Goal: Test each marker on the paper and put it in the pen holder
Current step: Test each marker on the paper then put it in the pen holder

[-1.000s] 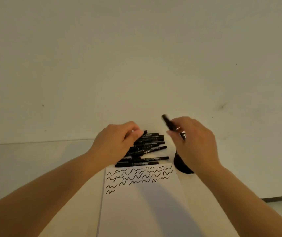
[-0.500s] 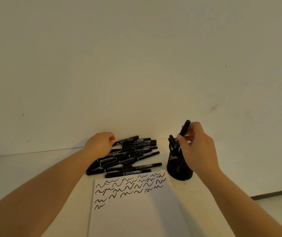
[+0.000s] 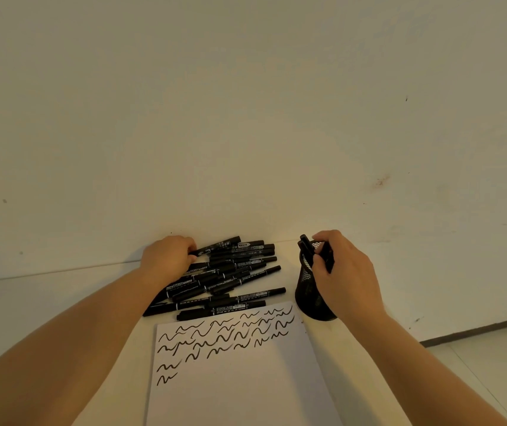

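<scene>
A pile of several black markers (image 3: 233, 273) lies on the table against the wall. My left hand (image 3: 167, 256) rests on the pile's left end, fingers pinched on the topmost marker (image 3: 218, 245). To the right stands a black mesh pen holder (image 3: 309, 290) with marker tops (image 3: 306, 242) sticking out. My right hand (image 3: 342, 272) is over the holder, fingers closed on a black marker (image 3: 327, 256) that stands partly inside it. In front lies a white sheet of paper (image 3: 239, 376) with several rows of black squiggles.
The pale table (image 3: 30, 302) butts against a plain wall (image 3: 246, 118). Its right edge drops to a tiled floor (image 3: 492, 364) just right of my right forearm. My left forearm (image 3: 61, 342) crosses the table left of the paper.
My right hand has lowered the marker into the pen holder. My left hand has closed on the top marker of the pile. The view has tilted slightly.
</scene>
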Action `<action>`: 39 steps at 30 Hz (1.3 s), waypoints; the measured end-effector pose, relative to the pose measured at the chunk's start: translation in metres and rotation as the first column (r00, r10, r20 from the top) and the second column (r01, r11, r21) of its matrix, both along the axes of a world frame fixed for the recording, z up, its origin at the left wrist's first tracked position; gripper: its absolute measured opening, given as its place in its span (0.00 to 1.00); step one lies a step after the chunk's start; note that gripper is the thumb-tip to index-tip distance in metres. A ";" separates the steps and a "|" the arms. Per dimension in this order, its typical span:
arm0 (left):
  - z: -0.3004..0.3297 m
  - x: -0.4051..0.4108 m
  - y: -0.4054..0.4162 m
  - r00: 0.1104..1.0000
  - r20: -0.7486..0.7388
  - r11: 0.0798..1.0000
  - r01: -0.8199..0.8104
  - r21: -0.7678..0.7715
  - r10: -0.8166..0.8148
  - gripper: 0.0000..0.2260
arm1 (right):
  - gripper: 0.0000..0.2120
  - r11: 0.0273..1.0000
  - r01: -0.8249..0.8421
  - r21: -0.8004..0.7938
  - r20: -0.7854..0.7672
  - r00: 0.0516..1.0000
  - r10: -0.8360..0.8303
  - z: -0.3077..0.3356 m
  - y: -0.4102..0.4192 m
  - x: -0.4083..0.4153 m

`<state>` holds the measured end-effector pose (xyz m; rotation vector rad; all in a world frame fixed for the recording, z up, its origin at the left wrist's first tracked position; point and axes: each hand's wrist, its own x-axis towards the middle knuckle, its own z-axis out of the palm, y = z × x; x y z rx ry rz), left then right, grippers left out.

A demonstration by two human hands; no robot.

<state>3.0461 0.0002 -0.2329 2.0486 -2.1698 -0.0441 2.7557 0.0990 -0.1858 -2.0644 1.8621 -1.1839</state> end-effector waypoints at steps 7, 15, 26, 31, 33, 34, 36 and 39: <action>0.001 0.001 0.002 0.990 0.133 0.993 0.068 -0.092 -0.055 0.11 | 0.12 0.999 0.016 0.029 -0.010 1.000 -0.015 0.003 0.001 -0.001; 0.029 0.003 0.042 0.996 -0.047 0.950 0.060 -0.307 -0.078 0.10 | 0.16 0.957 0.027 -0.289 -0.092 0.994 -0.056 0.014 0.014 0.011; 0.075 -0.036 0.147 0.887 -0.263 0.891 0.274 -0.362 -0.380 0.09 | 0.09 0.953 -0.277 0.125 0.097 0.959 0.266 0.014 0.068 0.056; 0.070 -0.045 0.191 0.869 -0.203 0.863 0.367 -0.348 -0.452 0.11 | 0.01 0.819 -0.532 0.216 0.681 0.683 0.264 0.007 0.091 0.072; 0.065 -0.043 0.203 0.869 -0.192 0.861 0.375 -0.343 -0.455 0.11 | 0.04 0.752 -0.633 0.183 0.810 0.531 0.250 0.003 0.101 0.077; 0.064 -0.041 0.209 0.867 -0.204 0.862 0.372 -0.344 -0.455 0.11 | 0.05 0.722 -0.672 0.162 0.859 0.456 0.232 0.001 0.106 0.080; 0.061 -0.038 0.220 0.867 -0.232 0.869 0.348 -0.351 -0.441 0.10 | 0.14 0.684 -0.718 0.131 0.925 0.336 0.175 -0.004 0.114 0.084; 0.056 -0.033 0.235 0.887 -0.227 0.876 0.301 -0.378 -0.402 0.09 | 0.18 0.672 -0.727 0.142 0.963 0.260 0.077 -0.009 0.122 0.089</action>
